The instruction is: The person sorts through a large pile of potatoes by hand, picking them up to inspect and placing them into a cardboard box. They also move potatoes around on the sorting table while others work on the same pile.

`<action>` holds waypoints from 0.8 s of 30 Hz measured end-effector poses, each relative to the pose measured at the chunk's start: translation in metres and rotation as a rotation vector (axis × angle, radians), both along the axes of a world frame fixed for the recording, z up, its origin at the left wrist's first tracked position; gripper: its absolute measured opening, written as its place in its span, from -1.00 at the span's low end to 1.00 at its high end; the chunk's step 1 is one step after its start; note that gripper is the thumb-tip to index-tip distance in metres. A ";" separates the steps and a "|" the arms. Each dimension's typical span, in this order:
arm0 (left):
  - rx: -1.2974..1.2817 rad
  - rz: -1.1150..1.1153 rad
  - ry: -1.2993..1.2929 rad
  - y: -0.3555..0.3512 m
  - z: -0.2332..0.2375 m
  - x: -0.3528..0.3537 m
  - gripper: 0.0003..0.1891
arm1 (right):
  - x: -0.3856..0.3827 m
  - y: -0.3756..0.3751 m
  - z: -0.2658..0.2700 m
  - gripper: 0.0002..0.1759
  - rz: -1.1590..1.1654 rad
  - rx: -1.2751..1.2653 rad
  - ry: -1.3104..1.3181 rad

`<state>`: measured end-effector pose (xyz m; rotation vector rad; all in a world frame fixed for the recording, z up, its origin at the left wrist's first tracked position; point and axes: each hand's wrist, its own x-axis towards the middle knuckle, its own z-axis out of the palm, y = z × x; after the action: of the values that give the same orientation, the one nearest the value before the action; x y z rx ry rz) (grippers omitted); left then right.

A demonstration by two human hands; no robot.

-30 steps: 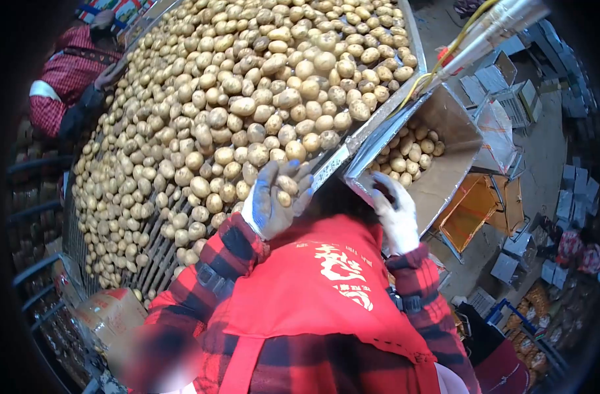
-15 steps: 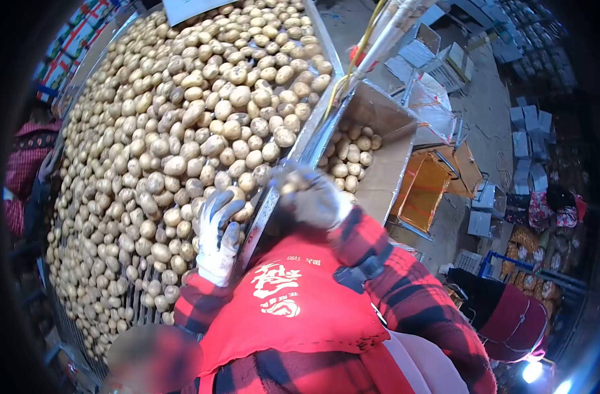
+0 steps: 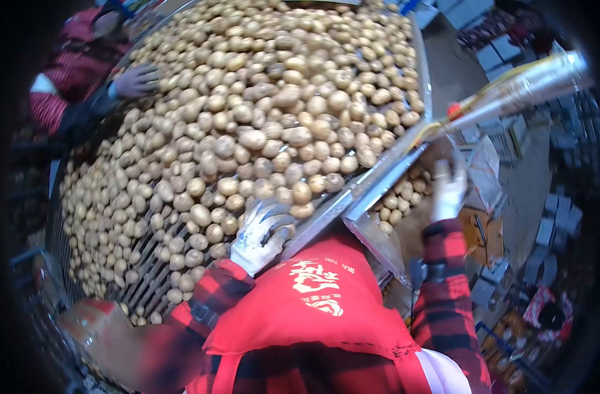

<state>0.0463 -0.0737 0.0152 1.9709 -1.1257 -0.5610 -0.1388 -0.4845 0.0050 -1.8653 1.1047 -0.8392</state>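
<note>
Potatoes (image 3: pixel 247 138) cover a broad slatted sorting table (image 3: pixel 152 289) with a metal edge (image 3: pixel 326 220). My left hand (image 3: pixel 259 231), in a white and grey glove, lies against the potatoes beside that edge. Its fingers are apart and slightly bent, with no potato visible in them. My right hand (image 3: pixel 449 189), also gloved, is stretched out over the cardboard box (image 3: pixel 415 230) just beyond the edge. Its fingers are somewhat blurred but look spread, and I see nothing in them. Several potatoes (image 3: pixel 400 200) lie inside this box.
Across the table at the left, another person's gloved hand (image 3: pixel 137 80) touches the potatoes. A plastic-wrapped post (image 3: pixel 510 92) slants over the box. Another person's blurred arm (image 3: pixel 116 328) is at the lower left. Cartons (image 3: pixel 490 276) stand on the floor at right.
My right hand has moved from the table edge out over the box, its fingers now spread. My left hand stays by the edge. The view has turned, showing more of the person opposite.
</note>
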 end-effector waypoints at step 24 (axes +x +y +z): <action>0.410 0.407 -0.471 0.041 -0.046 0.041 -0.36 | 0.461 0.233 -0.038 -0.44 1.030 -0.921 0.409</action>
<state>0.0875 -0.0329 -0.0305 2.6986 -0.8731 -0.1099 0.3220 -0.2516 -0.0327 -2.9879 -0.2564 -0.3258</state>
